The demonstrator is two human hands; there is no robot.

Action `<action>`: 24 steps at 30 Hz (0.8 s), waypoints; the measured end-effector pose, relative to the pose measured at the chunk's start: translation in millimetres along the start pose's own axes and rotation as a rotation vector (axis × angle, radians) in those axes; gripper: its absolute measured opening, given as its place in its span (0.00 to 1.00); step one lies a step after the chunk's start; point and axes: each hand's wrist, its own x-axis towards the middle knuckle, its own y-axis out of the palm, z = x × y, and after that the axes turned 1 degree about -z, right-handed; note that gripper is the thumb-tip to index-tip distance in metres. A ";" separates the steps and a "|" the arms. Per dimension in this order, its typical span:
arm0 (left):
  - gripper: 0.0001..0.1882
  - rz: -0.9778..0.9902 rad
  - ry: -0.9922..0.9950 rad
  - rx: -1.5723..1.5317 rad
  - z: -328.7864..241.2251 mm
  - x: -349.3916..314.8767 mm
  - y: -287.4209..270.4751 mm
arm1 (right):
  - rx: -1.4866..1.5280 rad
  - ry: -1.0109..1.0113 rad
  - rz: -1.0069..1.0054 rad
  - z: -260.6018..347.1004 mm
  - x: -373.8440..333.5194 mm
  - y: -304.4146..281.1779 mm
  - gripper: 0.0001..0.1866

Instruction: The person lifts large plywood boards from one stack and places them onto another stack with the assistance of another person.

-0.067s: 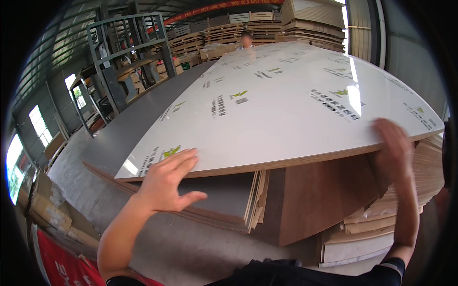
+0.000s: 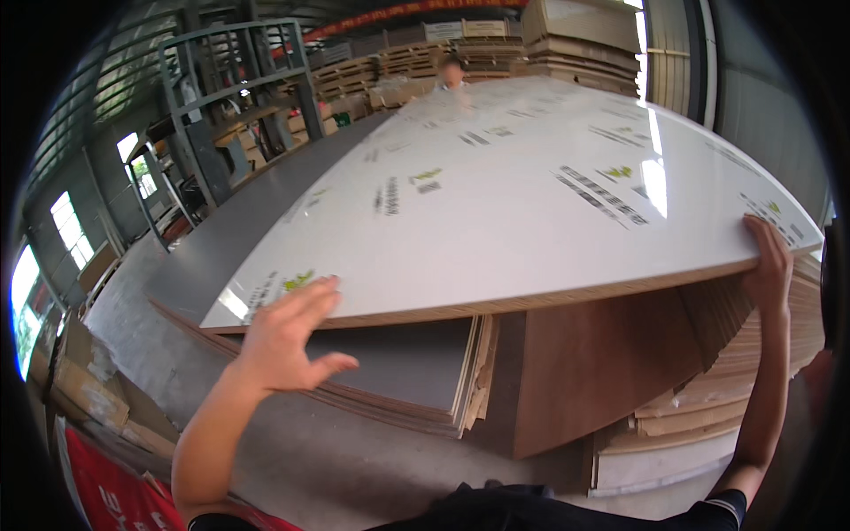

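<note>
A large glossy white board [image 2: 531, 195] with small printed labels is raised and tilted, its wooden edge facing me. My right hand [image 2: 768, 261] grips that near edge at the right corner, fingers over the top face. My left hand [image 2: 288, 336] has its fingers spread, reaching to the left corner of the edge, palm just below it; whether it touches is unclear. A person [image 2: 452, 73] stands at the board's far end.
Under the board lies a grey sheet [image 2: 390, 358] on a stack of thin panels [image 2: 478, 372]. A brown board [image 2: 602, 363] and layered plywood stacks [image 2: 708, 398] are lower right. Grey metal racks [image 2: 239, 97] stand at left, more stacked boards [image 2: 567, 35] behind.
The white board has risen slightly. My left hand has moved up toward its left corner and my right hand has lifted with the edge.
</note>
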 end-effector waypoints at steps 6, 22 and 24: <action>0.40 -0.148 -0.028 -0.008 18.2 32.3 35.2 | -0.039 -0.236 -0.036 -7.3 23.5 37.5 0.24; 0.30 0.212 0.048 0.174 120.3 11.8 3.0 | 0.281 -0.409 -0.109 195.5 64.8 84.4 0.11; 0.30 0.328 -0.303 -0.036 129.0 15.3 -17.6 | 0.379 -0.414 0.095 203.9 53.7 79.9 0.12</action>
